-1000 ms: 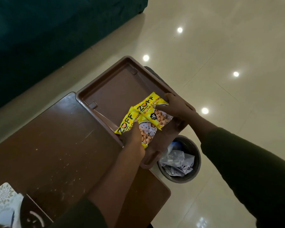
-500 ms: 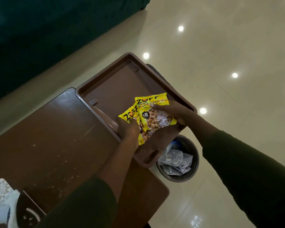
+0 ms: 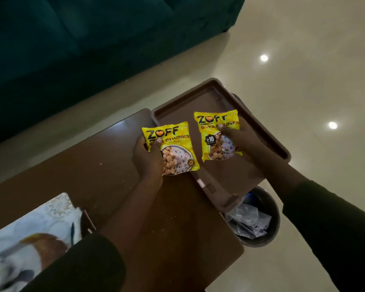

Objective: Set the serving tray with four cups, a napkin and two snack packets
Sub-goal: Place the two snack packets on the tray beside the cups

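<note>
A brown plastic serving tray [image 3: 259, 131] lies at the far right end of the wooden table, partly hanging past its edge. My left hand [image 3: 149, 160] holds one yellow snack packet [image 3: 173, 150] above the tray's left rim. My right hand [image 3: 243, 144] holds a second yellow snack packet [image 3: 215, 133] over the tray's middle. Both packets face up and are apart from each other. No cups are in view.
The dark wooden table [image 3: 89, 165] carries a white patterned object [image 3: 25, 234] at its near left. A round bin [image 3: 259, 220] with crumpled wrappers stands on the tiled floor under the tray's near corner. A dark green sofa [image 3: 72, 39] fills the far left.
The two packets, overlapped together on the tray a second ago, have been lifted and pulled apart, one in each hand. The view has also shifted.
</note>
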Demonstrator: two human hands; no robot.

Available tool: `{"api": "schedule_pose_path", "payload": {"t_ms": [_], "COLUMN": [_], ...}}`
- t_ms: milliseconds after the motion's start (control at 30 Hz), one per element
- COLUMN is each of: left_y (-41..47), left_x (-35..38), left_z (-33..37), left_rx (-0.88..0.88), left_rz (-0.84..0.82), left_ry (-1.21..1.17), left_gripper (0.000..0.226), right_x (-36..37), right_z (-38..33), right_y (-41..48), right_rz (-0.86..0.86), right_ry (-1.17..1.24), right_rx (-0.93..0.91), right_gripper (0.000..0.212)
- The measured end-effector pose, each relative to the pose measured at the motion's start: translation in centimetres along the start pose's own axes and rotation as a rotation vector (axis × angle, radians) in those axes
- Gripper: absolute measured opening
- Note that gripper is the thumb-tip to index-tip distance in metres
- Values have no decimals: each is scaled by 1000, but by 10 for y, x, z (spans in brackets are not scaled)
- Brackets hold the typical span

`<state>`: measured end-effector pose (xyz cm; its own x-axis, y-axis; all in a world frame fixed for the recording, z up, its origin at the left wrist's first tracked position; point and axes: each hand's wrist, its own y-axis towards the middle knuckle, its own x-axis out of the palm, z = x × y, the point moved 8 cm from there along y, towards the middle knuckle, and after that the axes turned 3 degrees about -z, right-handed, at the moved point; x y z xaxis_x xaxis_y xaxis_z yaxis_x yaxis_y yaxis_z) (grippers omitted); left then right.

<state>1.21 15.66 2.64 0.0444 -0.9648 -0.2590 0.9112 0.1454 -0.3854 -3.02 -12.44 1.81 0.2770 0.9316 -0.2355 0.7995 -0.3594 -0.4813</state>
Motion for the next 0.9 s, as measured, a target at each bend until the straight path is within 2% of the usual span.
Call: {"api": "schedule_pose_path", "payload": {"t_ms": [67,167,300,400,500,633,700,800,833,900], "left_y": [4,7,4,-2,-7,-13,-16,-22,-24,-26], "left_x": [-30,-83,-162,-213,-268,-333,-361,-402,-416,-443], "left_z": [-1,-2,-8,-13,-19,-28,-33,-46,-51,-65], "left_rx": [-4,8,23,41,39,29,22,14,9,-6], "left_rz": [30,79,155,187,234,284,311,328,334,345], "left_ry": [-19,-23,-41,-61,-98,-143,-170,-198,-198,-203], "left_gripper": [10,12,13,13,12,17,16,20,21,23], "right_x": [26,72,144,192,241,297,323,364,378,403], "right_z": [-11,-26,-41,-51,-70,-85,-91,-93,-94,-88], "right_y": [-2,-9,-23,-38,-58,-86,-99,-121,-131,-149], "right_rz": [-27,-92,-195,-231,-240,-286,-325,-377,-392,-413], "right_ry": [12,29,61,43,-17,17,22,38,30,-18], "right_rx": [-24,-60,-97,-90,-195,-218,-199,-188,-204,-222], "right_gripper": [39,20,7,23,37,18,16,36,36,19]}}
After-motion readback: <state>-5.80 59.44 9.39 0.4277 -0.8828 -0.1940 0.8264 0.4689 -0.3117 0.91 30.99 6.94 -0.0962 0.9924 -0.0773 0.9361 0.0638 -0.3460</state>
